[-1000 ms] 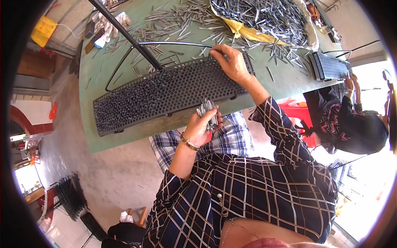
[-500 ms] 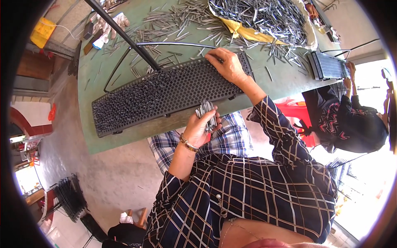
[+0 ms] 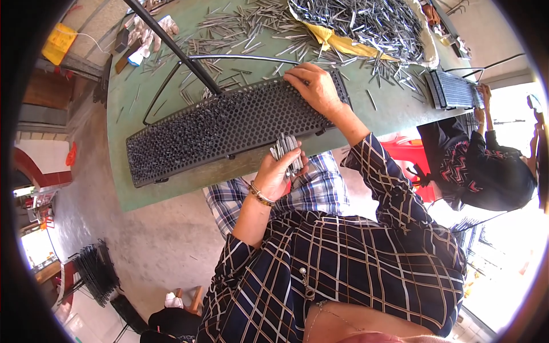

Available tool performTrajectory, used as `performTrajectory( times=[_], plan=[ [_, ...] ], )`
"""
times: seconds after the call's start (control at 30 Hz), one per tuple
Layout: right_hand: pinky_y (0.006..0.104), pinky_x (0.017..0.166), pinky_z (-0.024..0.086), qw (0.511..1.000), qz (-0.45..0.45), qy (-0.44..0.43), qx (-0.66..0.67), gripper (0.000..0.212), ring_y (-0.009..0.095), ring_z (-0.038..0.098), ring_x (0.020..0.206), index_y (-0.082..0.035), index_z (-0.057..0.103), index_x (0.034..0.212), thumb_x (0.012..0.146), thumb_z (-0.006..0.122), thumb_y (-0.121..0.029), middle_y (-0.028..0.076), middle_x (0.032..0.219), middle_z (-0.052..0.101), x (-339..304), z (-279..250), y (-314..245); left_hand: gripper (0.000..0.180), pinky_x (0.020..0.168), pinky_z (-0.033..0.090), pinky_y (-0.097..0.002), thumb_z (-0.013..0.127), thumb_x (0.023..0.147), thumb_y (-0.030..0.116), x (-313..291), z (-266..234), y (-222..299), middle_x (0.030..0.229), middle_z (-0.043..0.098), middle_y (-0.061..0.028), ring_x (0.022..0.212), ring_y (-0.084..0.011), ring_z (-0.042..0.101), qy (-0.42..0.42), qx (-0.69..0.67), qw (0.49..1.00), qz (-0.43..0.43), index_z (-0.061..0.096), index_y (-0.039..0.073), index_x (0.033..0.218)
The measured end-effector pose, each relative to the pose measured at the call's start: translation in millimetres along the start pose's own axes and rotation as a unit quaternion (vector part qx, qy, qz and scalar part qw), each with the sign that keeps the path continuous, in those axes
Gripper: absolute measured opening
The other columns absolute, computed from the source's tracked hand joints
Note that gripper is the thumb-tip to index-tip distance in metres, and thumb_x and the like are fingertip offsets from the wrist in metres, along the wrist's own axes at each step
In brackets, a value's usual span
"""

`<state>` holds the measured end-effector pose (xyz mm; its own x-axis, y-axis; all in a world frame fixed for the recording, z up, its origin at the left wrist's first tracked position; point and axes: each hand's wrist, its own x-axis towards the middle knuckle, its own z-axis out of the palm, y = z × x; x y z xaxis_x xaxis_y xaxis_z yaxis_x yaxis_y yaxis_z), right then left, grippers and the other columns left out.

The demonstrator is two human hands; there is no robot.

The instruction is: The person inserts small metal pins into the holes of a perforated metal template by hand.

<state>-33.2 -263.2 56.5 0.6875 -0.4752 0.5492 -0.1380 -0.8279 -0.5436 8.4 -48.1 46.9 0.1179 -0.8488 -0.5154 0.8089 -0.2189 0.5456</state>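
Note:
A long black perforated rack (image 3: 260, 113) lies tilted on the green table; its left part is packed with upright dark strips (image 3: 177, 137), while rows of holes show in the right part. My left hand (image 3: 280, 168), below the rack's near edge, is closed round a bundle of thin metal strips (image 3: 287, 150) whose ends point up. Over the rack's right end, my right hand (image 3: 315, 88) bends down with its fingers drawn together near the holes. Whatever is between those fingertips is too small or hidden to make out.
A black rod and curved frame (image 3: 197, 74) rise behind the rack. Loose strips (image 3: 246, 28) are strewn across the green table (image 3: 128, 191). At the back right, a yellow-edged sack (image 3: 337, 44) holds a heap of them. Another person (image 3: 486, 166) works at a similar rack on the right.
My right hand has shifted very slightly up and left over the rack. The rack's left end and the bundle in my left hand have moved a little.

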Motion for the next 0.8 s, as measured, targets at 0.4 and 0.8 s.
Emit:
performTrajectory(
  times=[0.4, 0.8],
  plan=[
    [0.0391, 0.062, 0.047, 0.996, -0.006, 0.006, -0.085, 0.019, 0.030, 0.058, 0.069, -0.004, 0.067, 0.077, 0.082, 0.062, -0.022, 0.011, 0.070, 0.057, 5, 5, -7, 0.024, 0.068, 0.055, -0.0306, 0.061, 0.085, 0.011, 2, -2, -2, 0.090, 0.060, -0.0047, 0.081, -0.0168, 0.063, 0.019, -0.018, 1.000, 0.015, 0.055, 0.001, 0.106],
    [0.0347, 0.062, 0.048, 0.995, 0.065, 0.003, -0.075, 0.024, 0.026, 0.061, 0.067, -0.002, 0.067, 0.088, 0.079, 0.067, -0.024, 0.012, 0.077, 0.062, -4, -11, -30, 0.015, 0.067, 0.055, -0.0307, 0.064, 0.083, 0.007, -4, -1, 1, 0.087, 0.062, -0.0036, 0.080, -0.0170, 0.063, 0.055, -0.061, 0.996, 0.024, 0.058, 0.006, 0.097]
  ],
)
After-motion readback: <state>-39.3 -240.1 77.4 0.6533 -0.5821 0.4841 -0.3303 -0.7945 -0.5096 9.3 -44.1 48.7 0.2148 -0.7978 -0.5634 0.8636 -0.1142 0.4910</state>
